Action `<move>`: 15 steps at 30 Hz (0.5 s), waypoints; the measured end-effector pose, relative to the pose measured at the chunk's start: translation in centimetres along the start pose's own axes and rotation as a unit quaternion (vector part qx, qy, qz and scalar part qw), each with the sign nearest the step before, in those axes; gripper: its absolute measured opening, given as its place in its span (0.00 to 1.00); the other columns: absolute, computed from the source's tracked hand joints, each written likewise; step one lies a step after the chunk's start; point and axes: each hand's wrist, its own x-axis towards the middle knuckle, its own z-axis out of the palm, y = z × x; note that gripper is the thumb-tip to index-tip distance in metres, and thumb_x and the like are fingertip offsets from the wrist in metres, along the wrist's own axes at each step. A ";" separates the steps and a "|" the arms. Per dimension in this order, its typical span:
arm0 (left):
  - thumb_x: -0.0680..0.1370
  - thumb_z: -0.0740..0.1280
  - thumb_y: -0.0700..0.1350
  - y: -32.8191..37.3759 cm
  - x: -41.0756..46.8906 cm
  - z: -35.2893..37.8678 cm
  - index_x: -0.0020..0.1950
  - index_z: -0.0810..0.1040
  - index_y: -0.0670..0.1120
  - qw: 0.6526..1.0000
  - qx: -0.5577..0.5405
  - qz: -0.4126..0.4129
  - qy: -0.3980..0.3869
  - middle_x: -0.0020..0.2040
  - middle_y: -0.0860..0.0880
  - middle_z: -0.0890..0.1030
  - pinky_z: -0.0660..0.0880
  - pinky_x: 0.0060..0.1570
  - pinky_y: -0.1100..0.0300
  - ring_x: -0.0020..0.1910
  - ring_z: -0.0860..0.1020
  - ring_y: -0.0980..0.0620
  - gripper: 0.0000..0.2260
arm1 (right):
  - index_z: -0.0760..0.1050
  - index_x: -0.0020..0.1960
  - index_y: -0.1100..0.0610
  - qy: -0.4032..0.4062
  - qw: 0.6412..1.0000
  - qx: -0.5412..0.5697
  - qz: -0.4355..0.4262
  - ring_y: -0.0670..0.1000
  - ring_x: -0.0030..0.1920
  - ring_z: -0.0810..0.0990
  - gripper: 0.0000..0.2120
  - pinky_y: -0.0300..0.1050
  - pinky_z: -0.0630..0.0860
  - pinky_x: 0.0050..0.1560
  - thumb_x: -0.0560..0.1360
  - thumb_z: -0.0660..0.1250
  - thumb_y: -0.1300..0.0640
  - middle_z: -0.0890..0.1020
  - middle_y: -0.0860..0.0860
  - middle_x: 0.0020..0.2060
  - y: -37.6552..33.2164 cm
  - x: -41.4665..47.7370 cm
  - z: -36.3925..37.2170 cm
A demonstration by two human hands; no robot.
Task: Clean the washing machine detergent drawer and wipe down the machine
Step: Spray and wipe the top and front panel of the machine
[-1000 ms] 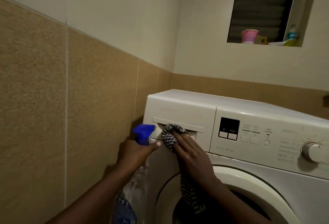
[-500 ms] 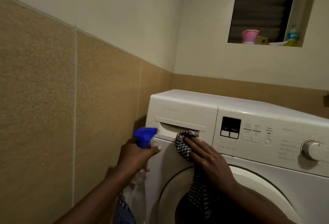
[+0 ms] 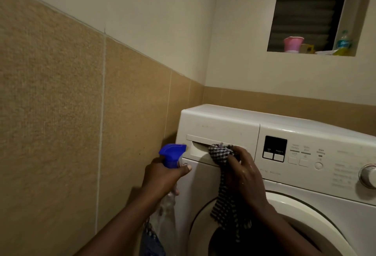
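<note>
A tiled wall (image 3: 61, 113) fills the far left, and the washing machine (image 3: 317, 133) stands close against it, which leaves little room on that side. The left hand (image 3: 162, 176) is curled round the neck of a spray bottle (image 3: 173, 154), thumb laid across the front below the blue trigger head. The clear body hangs down beside the machine's corner, and the nozzle points toward the front panel. It looks parked there so that cleaner is ready without getting in the way of the wiping. Just to the right is the detergent drawer (image 3: 219, 131), at the machine's upper left, pushed in flush with the panel. Its handle recess runs along the lower edge, and the checked cloth (image 3: 220, 155) is bunched into the right part of that recess. The right hand (image 3: 246, 176) grips the cloth with bent fingers and presses the wad into the groove, while the loose tail drapes down over the round door (image 3: 305, 211). Wadding it probably lets the fabric reach into the narrow slot, where grime would collect. By my reading the step is wiping the drawer's handle. The drawer's inside is not yet opened up, and the control panel and dial (image 3: 368, 176) further right are yet to be wiped — so much of the job seems to remain.
</note>
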 end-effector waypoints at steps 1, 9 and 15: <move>0.71 0.77 0.48 -0.1 0.1 -0.1 0.48 0.78 0.43 1.000 0.000 0.001 0.002 0.38 0.46 0.82 0.77 0.32 0.59 0.22 0.78 0.53 0.14 | 0.79 0.57 0.61 -0.007 1.000 0.006 -0.023 0.57 0.51 0.80 0.20 0.45 0.80 0.42 0.66 0.77 0.64 0.79 0.59 0.57 -0.9 1.0 0.5; 0.69 0.78 0.48 -0.5 0.7 0.0 0.48 0.79 0.43 0.999 -0.023 -0.021 0.012 0.37 0.46 0.83 0.76 0.30 0.60 0.27 0.81 0.49 0.15 | 0.80 0.51 0.57 -0.098 0.994 0.021 -0.046 0.51 0.44 0.81 0.14 0.40 0.78 0.32 0.67 0.76 0.58 0.79 0.53 0.52 -3.1 4.4 2.3; 0.71 0.77 0.48 -0.5 0.6 0.2 0.46 0.76 0.43 1.000 -0.016 -0.013 -0.013 0.36 0.46 0.82 0.79 0.37 0.57 0.23 0.79 0.52 0.13 | 0.81 0.50 0.60 -0.009 0.995 0.004 0.094 0.54 0.43 0.81 0.12 0.40 0.74 0.36 0.67 0.77 0.63 0.81 0.54 0.53 -0.2 0.5 -1.3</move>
